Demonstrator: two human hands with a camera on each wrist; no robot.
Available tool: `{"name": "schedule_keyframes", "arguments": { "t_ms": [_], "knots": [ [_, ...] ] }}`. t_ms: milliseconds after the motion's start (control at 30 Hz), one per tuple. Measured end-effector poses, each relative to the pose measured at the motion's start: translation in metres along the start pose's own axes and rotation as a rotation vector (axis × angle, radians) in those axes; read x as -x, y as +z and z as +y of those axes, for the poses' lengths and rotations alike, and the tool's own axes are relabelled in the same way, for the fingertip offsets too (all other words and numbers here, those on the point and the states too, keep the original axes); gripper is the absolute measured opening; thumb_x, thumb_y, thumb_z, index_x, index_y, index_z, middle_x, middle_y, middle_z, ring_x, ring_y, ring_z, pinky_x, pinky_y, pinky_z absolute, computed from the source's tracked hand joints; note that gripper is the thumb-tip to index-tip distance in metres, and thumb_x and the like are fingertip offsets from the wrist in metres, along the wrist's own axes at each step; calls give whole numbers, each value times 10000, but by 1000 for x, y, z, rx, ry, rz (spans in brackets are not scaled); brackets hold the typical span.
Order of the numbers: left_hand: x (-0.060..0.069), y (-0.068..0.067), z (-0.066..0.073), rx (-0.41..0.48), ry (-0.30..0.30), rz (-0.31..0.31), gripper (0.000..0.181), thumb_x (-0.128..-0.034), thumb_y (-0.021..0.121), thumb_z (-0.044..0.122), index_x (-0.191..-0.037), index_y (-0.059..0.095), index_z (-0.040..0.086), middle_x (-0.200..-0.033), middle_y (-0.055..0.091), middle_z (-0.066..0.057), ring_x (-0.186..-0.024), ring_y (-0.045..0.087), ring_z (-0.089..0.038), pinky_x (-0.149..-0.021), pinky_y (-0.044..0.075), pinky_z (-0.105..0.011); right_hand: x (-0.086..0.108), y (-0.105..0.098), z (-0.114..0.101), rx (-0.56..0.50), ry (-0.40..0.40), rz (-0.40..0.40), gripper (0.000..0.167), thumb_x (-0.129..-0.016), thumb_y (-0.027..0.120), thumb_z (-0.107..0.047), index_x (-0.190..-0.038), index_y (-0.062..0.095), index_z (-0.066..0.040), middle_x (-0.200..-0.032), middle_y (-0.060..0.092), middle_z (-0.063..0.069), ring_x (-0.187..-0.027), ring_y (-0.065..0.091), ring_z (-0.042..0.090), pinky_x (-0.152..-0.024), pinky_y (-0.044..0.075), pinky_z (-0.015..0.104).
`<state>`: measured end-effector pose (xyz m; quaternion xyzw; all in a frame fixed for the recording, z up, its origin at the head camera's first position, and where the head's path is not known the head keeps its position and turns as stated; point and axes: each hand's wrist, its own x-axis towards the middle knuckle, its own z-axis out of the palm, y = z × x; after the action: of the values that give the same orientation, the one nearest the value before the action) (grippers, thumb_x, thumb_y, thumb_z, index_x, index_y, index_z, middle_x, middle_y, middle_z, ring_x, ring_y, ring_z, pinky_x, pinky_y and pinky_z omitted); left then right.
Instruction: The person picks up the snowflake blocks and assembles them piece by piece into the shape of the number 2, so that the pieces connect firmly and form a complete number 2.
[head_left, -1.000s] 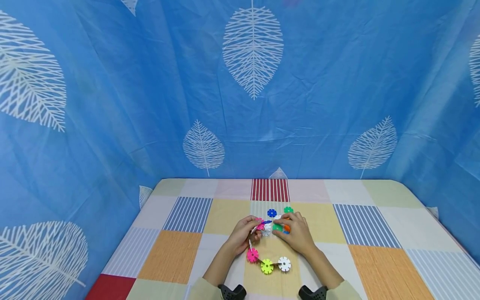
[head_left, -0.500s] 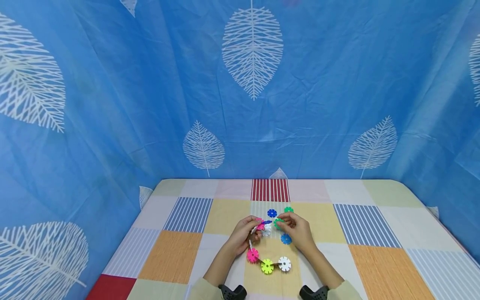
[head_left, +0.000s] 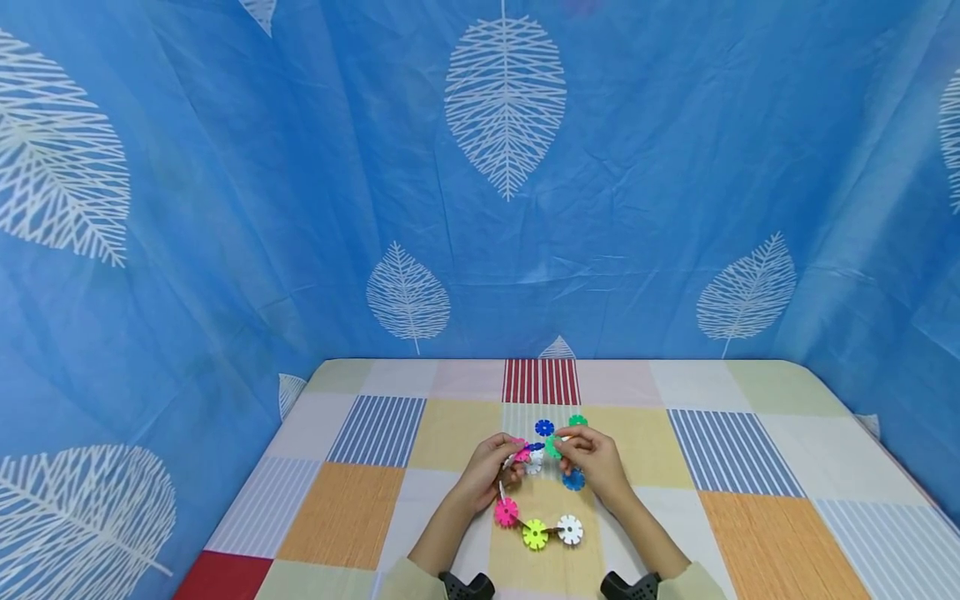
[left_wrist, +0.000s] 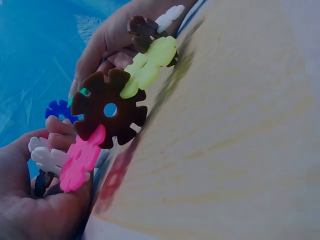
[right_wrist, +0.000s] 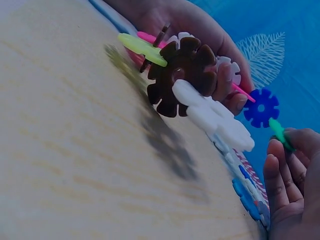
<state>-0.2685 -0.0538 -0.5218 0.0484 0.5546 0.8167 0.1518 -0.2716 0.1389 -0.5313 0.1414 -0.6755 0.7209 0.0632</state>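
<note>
A blue curtain [head_left: 225, 250] printed with white leaves stands at the far left and runs behind the surface [head_left: 330, 525], which wears a patchwork cloth. On the left, the left hand [head_left: 483, 473] keeps a narrow grip, thumb and fingers pinching the upper pink disc [head_left: 521, 451], one end of a chain of notched discs. From beneath this hand the chain curves toward the person and then right: the lower pink disc [head_left: 506, 512], a brown disc [left_wrist: 92, 112], the yellow disc [head_left: 535, 534], another brown one, and the white end disc [head_left: 570, 530]. A dark blue disc [right_wrist: 261, 120] is joined to the upper pink disc, between the hands. A loose blue disc [head_left: 544, 427] lies just beyond it. Next comes the green disc [right_wrist: 280, 134], its edge meeting the joined dark blue one; how deeply they interlock cannot be told. The light blue disc [head_left: 573, 479] and the far green disc [head_left: 577, 420] lie near the right hand [head_left: 596, 468], whose grip is narrow too, pinching the green disc between thumb and fingers.
</note>
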Motion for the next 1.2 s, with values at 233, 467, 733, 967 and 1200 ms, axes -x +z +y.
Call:
{"name": "schedule_keyframes", "arguments": {
  "t_ms": [233,467,733,967,1200],
  "knots": [
    [1,0,-1,-37,7,17,90,-873,564,47,-785,549,48,-647,561,-14,-466,507,-34,-428,426,-133,1,-1,2,16,-42,-68,215,-845,653,-52,-973,607,115,-696,619,164,-533,584,137,-491,530,299],
    [2,1,-1,-36,27,36,147,-865,565,25,-728,537,68,-624,574,4,-466,508,-31,-429,430,-134,2,-1,2,3,-82,-127,212,-854,636,-30,-976,592,137,-721,602,209,-526,581,127,-466,518,294],
    [5,1,2,-49,17,20,141,-868,581,38,-736,542,68,-612,572,12,-460,508,-32,-429,432,-136,2,-2,1,-8,-36,-187,215,-849,649,-61,-969,605,112,-713,612,166,-533,582,123,-476,522,286],
    [4,-1,0,-53,10,27,132,-869,583,45,-745,544,71,-624,571,12,-465,509,-32,-433,439,-140,4,3,1,-7,-32,-150,207,-850,646,-52,-958,599,119,-692,605,143,-518,572,118,-465,516,281],
    [5,1,0,-45,12,26,141,-853,592,48,-727,537,78,-633,572,15,-468,510,-30,-437,437,-136,3,7,1,-37,-24,-87,243,-859,637,-53,-967,562,152,-736,595,249,-528,576,124,-465,511,273]
  ]
}}
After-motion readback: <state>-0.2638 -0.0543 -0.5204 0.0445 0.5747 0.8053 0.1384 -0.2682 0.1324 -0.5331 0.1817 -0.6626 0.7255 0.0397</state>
